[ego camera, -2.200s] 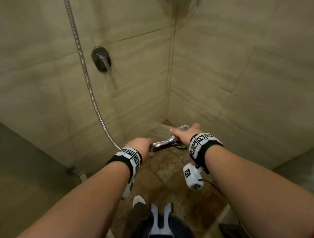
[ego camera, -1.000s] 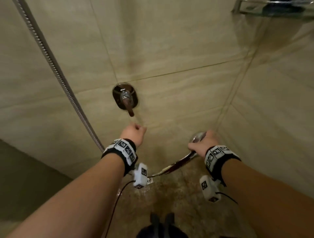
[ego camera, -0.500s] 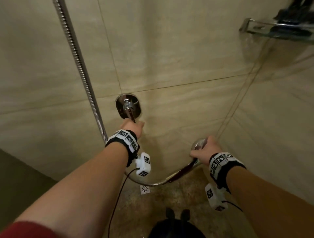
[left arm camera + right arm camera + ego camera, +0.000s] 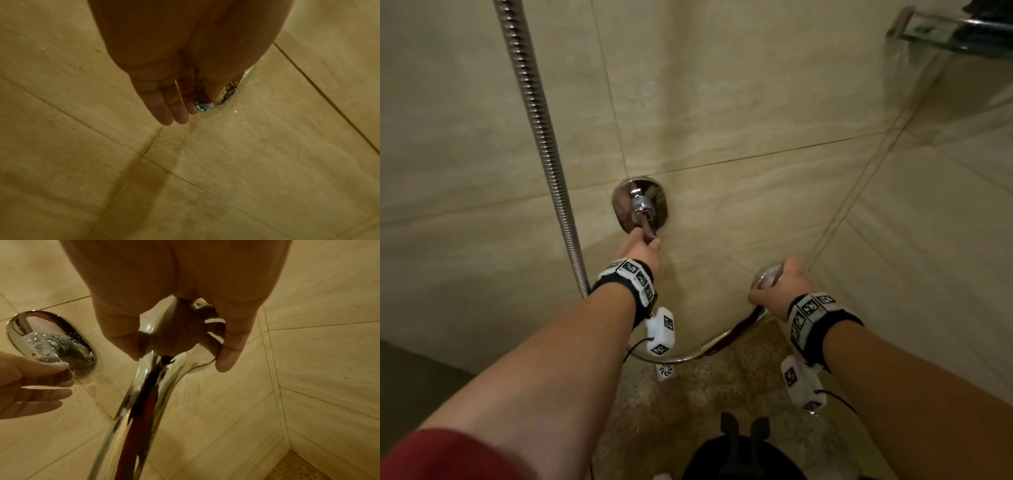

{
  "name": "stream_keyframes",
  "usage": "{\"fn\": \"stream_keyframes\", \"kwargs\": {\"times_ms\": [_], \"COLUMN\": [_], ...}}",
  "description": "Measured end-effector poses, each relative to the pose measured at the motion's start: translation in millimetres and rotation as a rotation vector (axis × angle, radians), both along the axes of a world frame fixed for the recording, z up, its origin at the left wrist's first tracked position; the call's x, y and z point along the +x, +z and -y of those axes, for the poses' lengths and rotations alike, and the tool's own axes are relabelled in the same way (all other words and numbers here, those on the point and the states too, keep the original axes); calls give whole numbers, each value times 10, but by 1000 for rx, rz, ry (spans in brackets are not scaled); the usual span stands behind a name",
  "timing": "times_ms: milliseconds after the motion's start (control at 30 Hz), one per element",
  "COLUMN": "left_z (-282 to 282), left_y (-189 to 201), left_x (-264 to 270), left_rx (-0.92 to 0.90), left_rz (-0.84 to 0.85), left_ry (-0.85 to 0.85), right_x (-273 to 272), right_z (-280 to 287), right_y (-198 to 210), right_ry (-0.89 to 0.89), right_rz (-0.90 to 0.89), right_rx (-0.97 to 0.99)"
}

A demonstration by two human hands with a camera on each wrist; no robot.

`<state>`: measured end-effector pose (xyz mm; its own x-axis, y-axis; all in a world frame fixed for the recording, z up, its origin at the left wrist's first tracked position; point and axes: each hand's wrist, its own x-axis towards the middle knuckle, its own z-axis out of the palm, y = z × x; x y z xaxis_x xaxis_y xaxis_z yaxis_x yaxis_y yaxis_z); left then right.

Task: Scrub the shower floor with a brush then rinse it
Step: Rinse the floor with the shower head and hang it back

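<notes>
My left hand (image 4: 643, 248) reaches up to the round chrome wall valve (image 4: 625, 205). Its thumb and forefinger pinch the wet lever (image 4: 44, 353); the other fingers (image 4: 164, 112) lie straight below it. My right hand (image 4: 779, 287) grips the chrome handheld shower head (image 4: 765, 275) low by the wall corner, fingers wrapped round its neck, and the handle (image 4: 144, 402) trails back. The ribbed metal hose (image 4: 541, 137) loops from the handle and runs up the left wall. Below lies the brown speckled shower floor (image 4: 688, 397). No water stream and no brush are in view.
Beige tiled walls meet in a corner at the right, with droplets on the tiles around the valve. A white square drain (image 4: 665, 371) sits in the floor near the wall. A glass shelf (image 4: 945, 34) sticks out at the top right.
My left hand let go of the shower handle and rose to the valve lever, which it now pinches. My right hand kept the shower head, and my view tilted up the wall.
</notes>
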<state>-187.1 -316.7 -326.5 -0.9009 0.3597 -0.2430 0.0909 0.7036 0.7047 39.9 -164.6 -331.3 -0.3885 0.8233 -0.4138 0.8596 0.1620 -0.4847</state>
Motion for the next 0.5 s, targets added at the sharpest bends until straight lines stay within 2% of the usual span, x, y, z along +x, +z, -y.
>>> {"fn": "stream_keyframes", "kwargs": {"times_ms": [100, 500], "left_z": [27, 119], "left_y": [-11, -31], "left_x": [-19, -57], "left_rx": [-70, -104], "left_rz": [-91, -191], "left_ry": [-74, -187], "right_x": [-115, -310], "right_z": [67, 83], "right_y": [-23, -10], "right_ry": [6, 18], "right_rz": [0, 17], "right_rx": [-3, 2]}}
